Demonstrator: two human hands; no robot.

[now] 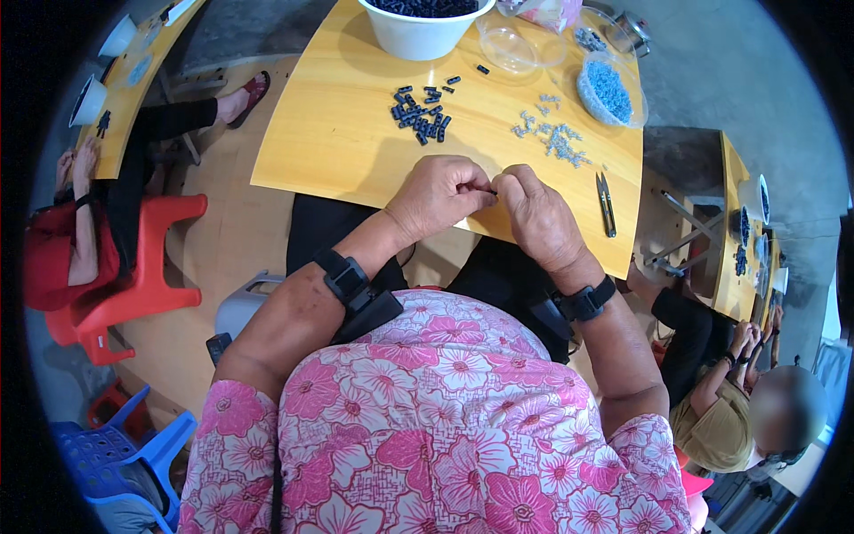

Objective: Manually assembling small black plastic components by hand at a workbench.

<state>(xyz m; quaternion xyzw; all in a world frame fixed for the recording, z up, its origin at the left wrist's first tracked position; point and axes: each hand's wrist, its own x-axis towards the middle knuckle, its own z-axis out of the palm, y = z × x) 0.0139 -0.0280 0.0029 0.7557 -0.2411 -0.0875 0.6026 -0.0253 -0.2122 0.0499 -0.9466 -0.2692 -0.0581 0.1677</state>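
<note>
1. Left hand (442, 198) — fingers curled, thumb and forefinger pinching a small black part (493, 191) over the wooden table's (329, 125) near edge.
2. Right hand (538, 214) — closed at the part's other side; I cannot tell its exact hold.
3. Beyond: loose black plastic pieces (418, 116); rightward, small translucent pieces (562, 144) and thread snips (607, 206).

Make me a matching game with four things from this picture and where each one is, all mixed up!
1. Left hand
2. Heap of black pieces
3. Blue pieces
4. Snips

A. In a round bowl
B. Lying directly on the table, just right of the right hand
C. Loose on the table, beyond the left hand
D. Just left of the right hand

Pairs: 1-D, 2-C, 3-A, 4-B
</note>
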